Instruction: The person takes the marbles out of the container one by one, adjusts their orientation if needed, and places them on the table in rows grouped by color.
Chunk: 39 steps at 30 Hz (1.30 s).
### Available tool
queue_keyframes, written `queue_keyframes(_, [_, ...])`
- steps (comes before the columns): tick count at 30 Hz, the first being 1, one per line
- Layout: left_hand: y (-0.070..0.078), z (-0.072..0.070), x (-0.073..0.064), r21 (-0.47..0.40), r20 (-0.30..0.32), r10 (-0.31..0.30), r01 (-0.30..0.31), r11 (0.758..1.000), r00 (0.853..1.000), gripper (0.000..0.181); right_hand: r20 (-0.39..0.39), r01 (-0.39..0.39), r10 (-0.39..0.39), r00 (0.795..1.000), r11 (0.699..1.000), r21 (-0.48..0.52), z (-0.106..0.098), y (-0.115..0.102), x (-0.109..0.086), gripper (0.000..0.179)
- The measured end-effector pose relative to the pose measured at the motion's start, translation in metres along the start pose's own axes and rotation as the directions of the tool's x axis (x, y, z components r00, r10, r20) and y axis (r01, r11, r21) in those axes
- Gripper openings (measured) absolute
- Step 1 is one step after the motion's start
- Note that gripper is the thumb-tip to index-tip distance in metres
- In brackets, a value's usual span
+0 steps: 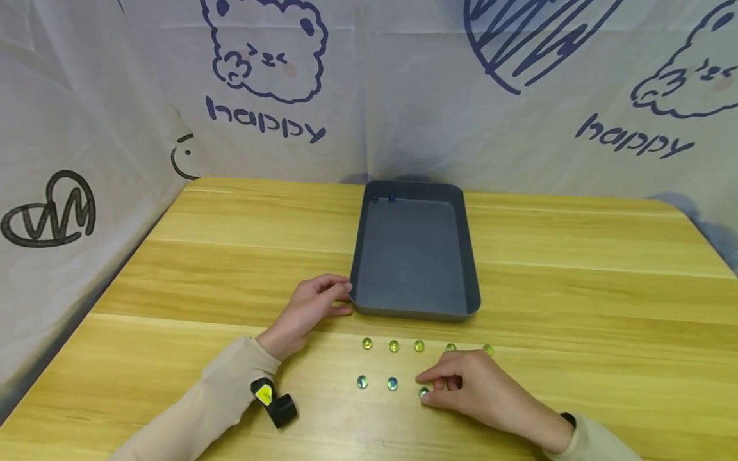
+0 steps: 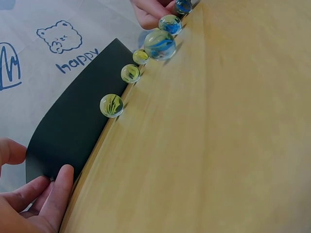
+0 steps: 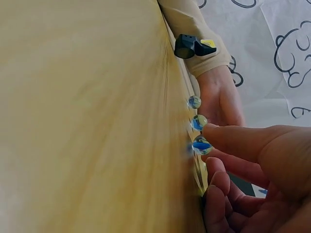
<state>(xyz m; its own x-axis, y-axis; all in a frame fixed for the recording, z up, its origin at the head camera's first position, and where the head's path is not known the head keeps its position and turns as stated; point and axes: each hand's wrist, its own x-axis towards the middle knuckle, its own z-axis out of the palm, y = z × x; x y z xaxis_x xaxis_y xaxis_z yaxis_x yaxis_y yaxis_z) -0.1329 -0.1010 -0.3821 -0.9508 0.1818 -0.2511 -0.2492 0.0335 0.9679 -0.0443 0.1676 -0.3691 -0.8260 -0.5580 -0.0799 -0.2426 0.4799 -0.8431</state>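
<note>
My right hand (image 1: 478,390) is low over the table, thumb and index fingertips at a blue-swirled glass marble (image 1: 423,392), which they appear to pinch against the wood. Left of it, two more blue marbles (image 1: 393,383) lie in the same row. Behind them runs a row of several yellow-swirled marbles (image 1: 394,346), partly covered by the right hand. With its fingertips my left hand (image 1: 305,314) touches the near left corner of a dark grey tray (image 1: 412,315); in the left wrist view its fingers (image 2: 60,194) lie along the tray's side.
Two dark blue marbles (image 1: 392,199) sit in the tray's far left corner. A black strap-on camera (image 1: 277,403) is on the left sleeve. White cloth (image 1: 403,96) with drawings hangs behind the wooden table (image 1: 230,256).
</note>
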Motion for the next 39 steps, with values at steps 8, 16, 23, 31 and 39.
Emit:
queue_keyframes(8, [-0.001,0.0,0.0,0.001,0.001,0.0,0.0,1.0,1.0,0.032,0.002,-0.02,0.02,1.0,1.0,-0.008,-0.001,0.0,0.0,0.023])
queue_keyframes(16, [-0.001,0.0,0.002,-0.001,0.001,-0.001,0.001,1.0,1.0,0.031,0.0,-0.013,0.013,1.0,1.0,-0.022,-0.002,0.001,0.0,0.025])
queue_keyframes(23, [0.0,0.0,0.002,-0.006,0.003,-0.002,0.002,1.0,1.0,0.031,0.005,-0.002,0.002,1.0,0.999,-0.036,-0.003,0.0,-0.001,0.028])
queue_keyframes(31, [0.002,-0.003,0.003,-0.014,-0.009,0.02,-0.021,1.0,1.0,0.03,0.019,-0.008,0.009,1.0,1.0,-0.022,-0.017,-0.007,0.001,0.029])
queue_keyframes(39, [-0.003,-0.003,0.0,-0.013,-0.014,0.024,-0.025,1.0,1.0,0.028,-0.114,-0.006,-0.004,0.993,0.996,-0.087,-0.049,-0.024,0.0,0.03])
